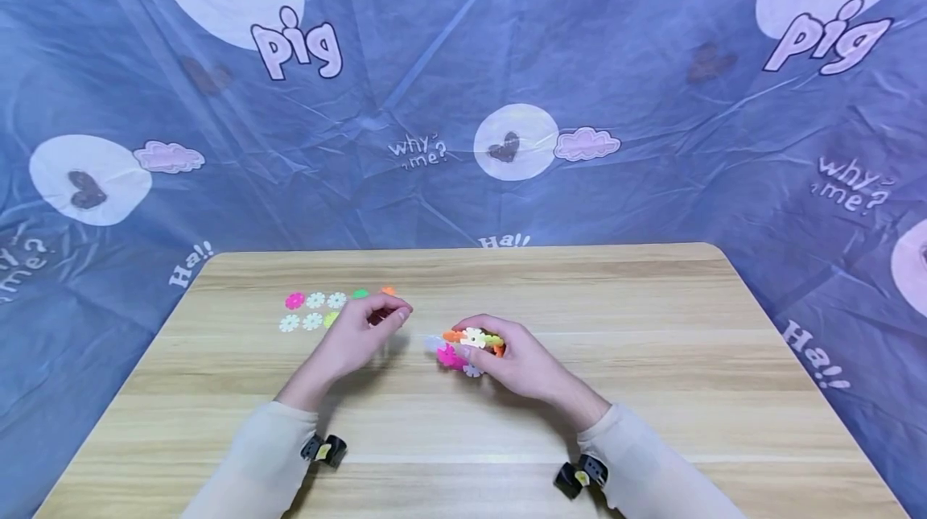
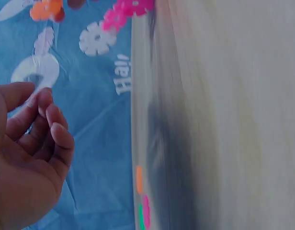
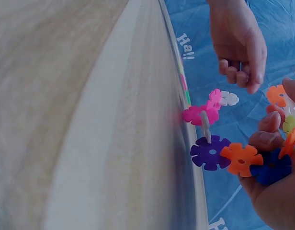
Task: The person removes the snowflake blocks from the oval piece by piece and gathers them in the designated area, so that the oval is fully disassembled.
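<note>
While the right hand (image 1: 521, 360) is curling its fingers round linked flower-shaped discs (image 1: 451, 356) above the wooden table (image 1: 449, 438), apparently steadying them, the left hand (image 1: 360, 335) is hovering loosely curled, seemingly holding nothing; beyond, loose discs (image 1: 293, 301) are lying in rows, probably for easy reach, no container showing.

Room for a hand to pass lies between the left hand (image 1: 365, 332) and the flower-piece chain (image 3: 242, 160), and across the surface (image 1: 652, 318) rightward; loose flower pieces (image 1: 312, 321) obstruct far left, perhaps partly hidden.
</note>
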### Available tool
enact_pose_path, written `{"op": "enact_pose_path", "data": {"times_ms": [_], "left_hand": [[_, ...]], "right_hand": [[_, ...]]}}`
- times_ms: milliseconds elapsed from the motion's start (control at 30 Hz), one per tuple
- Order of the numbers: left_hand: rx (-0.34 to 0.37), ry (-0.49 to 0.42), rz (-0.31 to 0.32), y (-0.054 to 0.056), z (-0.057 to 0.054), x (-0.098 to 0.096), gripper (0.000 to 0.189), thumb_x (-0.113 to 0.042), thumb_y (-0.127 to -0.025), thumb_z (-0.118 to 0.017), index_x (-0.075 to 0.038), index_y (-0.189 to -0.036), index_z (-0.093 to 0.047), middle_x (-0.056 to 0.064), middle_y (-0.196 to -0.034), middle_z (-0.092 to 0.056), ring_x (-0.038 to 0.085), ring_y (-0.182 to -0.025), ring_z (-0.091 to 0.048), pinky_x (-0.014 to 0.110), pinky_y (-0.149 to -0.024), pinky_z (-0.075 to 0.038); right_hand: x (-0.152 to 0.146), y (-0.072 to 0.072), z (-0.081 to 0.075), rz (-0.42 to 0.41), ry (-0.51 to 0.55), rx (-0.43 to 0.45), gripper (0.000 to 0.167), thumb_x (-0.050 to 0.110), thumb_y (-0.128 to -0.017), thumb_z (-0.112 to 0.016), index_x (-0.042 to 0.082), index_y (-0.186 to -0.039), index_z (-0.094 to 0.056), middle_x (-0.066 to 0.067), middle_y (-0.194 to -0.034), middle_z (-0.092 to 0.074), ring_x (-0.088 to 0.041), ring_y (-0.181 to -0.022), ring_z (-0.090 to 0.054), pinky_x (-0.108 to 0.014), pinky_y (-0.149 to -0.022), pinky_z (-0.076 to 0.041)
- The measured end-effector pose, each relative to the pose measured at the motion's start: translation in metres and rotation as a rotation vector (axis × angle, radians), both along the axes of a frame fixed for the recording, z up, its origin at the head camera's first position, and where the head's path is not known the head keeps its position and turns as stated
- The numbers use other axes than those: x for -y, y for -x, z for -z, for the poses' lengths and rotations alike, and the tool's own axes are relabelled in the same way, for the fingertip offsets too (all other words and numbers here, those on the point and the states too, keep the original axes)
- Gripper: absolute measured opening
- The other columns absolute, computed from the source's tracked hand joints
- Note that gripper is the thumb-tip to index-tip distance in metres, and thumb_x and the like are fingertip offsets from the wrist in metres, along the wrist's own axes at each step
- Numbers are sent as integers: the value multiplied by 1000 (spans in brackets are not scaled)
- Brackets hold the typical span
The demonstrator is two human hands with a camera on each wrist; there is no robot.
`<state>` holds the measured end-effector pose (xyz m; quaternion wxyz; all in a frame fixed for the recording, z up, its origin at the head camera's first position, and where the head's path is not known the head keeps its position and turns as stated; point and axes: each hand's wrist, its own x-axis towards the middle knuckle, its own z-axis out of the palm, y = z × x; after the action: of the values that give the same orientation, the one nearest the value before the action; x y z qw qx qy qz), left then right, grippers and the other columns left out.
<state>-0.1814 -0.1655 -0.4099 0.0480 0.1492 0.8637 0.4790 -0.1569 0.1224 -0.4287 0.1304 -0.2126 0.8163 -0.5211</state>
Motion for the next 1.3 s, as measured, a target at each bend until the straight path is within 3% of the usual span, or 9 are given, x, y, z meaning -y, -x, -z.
{"op": "enact_pose_path", "data": {"times_ms": [333,567,800,900,1133,1300], "left_hand": [[-72,-27,163,-20,-3,-22,22,-20,-105,-72,-6,-121,-77,1,-109,-77,13,-99,-67,30,-88,-58],[-88,-70,237,-25,0,-28,20,-18,-100,-78,-12,-119,-78,0,-105,-74,9,-94,-65,27,-82,-58],[-139,-68,237,-26,-2,-35,15,-16,-99,-78,-14,-114,-80,-2,-104,-74,8,-95,-65,28,-82,-58],[-144,-67,221,-26,-1,-39,12,-16,-99,-79,-16,-111,-81,-5,-104,-75,7,-97,-66,27,-87,-57],[-119,-88,187,-26,1,-45,13,-14,-96,-82,-15,-109,-83,-3,-103,-74,9,-88,-60,23,-75,-50],[-164,-109,161,-27,3,-46,10,-11,-96,-81,-14,-105,-84,-1,-100,-74,8,-82,-56,22,-70,-47]], "right_hand": [[-2,-2,-3,-9,14,-21,37,30,-104,-74,17,-138,-70,-1,-132,-75,-14,-111,-70,-31,-103,-56],[0,-2,-3,-35,55,31,40,28,-101,-77,15,-138,-70,-6,-124,-76,-16,-94,-73,-26,-81,-61],[1,-2,-5,-57,60,23,40,30,-101,-78,16,-137,-71,-5,-122,-77,-17,-98,-73,-26,-86,-61],[2,-2,-6,-65,59,10,40,32,-101,-78,17,-137,-71,-2,-121,-77,-16,-99,-73,-26,-88,-61],[2,-4,-10,-64,40,-26,41,33,-101,-78,18,-139,-70,-1,-127,-76,-15,-104,-71,-26,-90,-59],[0,-5,-10,-43,34,-24,47,32,-101,-78,15,-144,-67,-4,-129,-74,-15,-103,-70,-26,-91,-58]]}}
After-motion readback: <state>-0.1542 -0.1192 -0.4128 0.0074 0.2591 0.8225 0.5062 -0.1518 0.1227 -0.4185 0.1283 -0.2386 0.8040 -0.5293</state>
